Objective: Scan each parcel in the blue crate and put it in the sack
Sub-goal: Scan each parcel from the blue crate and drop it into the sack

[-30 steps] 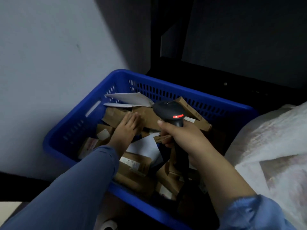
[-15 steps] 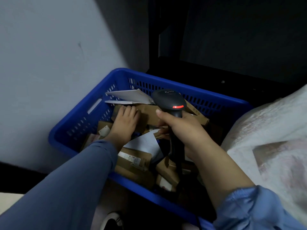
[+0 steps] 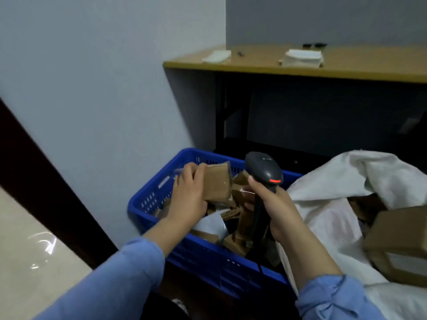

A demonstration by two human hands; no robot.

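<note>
My left hand (image 3: 188,192) grips a flat brown parcel (image 3: 217,182) and holds it up above the blue crate (image 3: 147,204). Several brown and white parcels lie jumbled inside the crate. My right hand (image 3: 275,209) holds a black barcode scanner (image 3: 264,168) by its handle, just right of the lifted parcel; a red light glows on its head. The white sack (image 3: 335,204) lies open at the right, touching the crate, with brown boxes (image 3: 397,241) inside it.
A wooden-topped desk (image 3: 265,65) stands behind the crate with folded white papers and small items on it. A pale wall runs along the left, a dark baseboard below it. Glossy light floor shows at lower left.
My left hand has taken a brown parcel from the pile and lifted it. The scanner has risen beside it. The camera has tilted up, showing the desk.
</note>
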